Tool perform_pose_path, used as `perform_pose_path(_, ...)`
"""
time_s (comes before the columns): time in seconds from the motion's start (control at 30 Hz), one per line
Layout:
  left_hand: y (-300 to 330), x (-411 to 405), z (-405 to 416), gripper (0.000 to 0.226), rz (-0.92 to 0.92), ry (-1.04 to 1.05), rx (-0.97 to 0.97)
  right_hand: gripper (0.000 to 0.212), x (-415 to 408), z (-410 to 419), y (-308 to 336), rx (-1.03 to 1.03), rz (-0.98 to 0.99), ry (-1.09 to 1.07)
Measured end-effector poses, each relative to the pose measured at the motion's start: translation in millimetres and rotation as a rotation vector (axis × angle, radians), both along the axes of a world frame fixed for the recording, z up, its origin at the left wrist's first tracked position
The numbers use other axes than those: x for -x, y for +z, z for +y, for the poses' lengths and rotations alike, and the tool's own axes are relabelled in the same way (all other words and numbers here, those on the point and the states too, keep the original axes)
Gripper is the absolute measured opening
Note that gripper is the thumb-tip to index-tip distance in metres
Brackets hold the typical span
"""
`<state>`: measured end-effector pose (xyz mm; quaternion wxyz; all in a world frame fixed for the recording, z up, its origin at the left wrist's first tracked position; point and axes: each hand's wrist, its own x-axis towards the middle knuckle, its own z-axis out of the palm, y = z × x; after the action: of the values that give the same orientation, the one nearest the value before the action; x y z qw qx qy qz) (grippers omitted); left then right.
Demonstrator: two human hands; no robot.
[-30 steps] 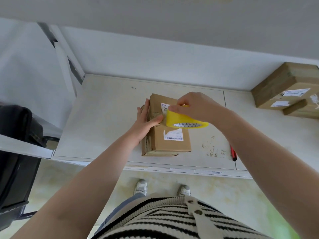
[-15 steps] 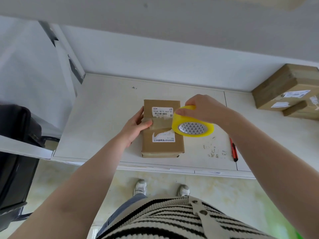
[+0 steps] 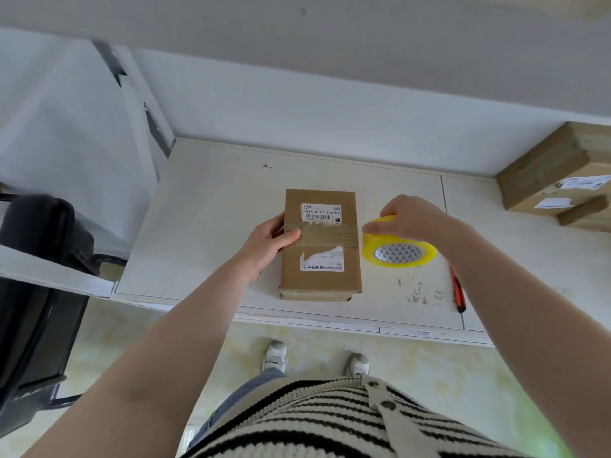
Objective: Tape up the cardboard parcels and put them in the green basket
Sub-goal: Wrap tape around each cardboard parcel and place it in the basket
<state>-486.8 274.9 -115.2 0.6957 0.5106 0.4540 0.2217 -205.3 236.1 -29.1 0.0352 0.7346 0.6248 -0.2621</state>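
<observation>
White walls stand behind a pale counter (image 3: 205, 226) with a few scuffed spots near its front edge.

The left hand (image 3: 269, 241) holds the left side of a brown cardboard parcel (image 3: 320, 279). Its thumb presses flat on top of the parcel and its fingers curl round the side. The right hand (image 3: 410, 218) grips a yellow tape roll (image 3: 398, 251) from above, fingers curled over the rim. The roll sits just beside the right edge of the parcel, tilted so its round hole faces up.

The parcel lies flat on the counter, near the front edge. A strip of clear tape (image 3: 325, 233) runs across its middle, from the left thumb toward the roll. One white label sits above the strip and a torn one below it.

A red pen-like thing (image 3: 458, 290) lies on the counter to the right of the roll. More cardboard parcels (image 3: 558, 175) are stacked at the far right corner. A black chair (image 3: 36, 292) stands at the left. Two white shoes (image 3: 276, 355) show on the floor under a striped sweater (image 3: 330, 421).
</observation>
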Motion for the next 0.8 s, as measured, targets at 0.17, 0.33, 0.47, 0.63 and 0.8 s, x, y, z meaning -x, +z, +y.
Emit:
perform_pose_path(0.17,-1,1,1,0.038,0.028,-0.014,-0.014,0.05,-8,-3,-29,0.064,-0.032,-0.078)
perform_pose_path(0.33,0,1,5,0.039,0.022,-0.053,0.045,0.051,-6,-5,-46,0.1,0.036,-0.153)
perform_pose_path(0.47,3,5,11,0.036,0.013,-0.091,0.12,0.059,-3,-6,-48,0.132,0.043,-0.146)
perform_pose_path(0.63,9,-1,3,0.051,0.079,-0.141,0.107,0.064,-2,-16,-62,0.154,0.07,-0.186)
perform_pose_path(0.8,30,-50,-3,0.083,0.798,-0.22,-0.596,0.065,0,-17,-63,0.135,0.062,-0.169)
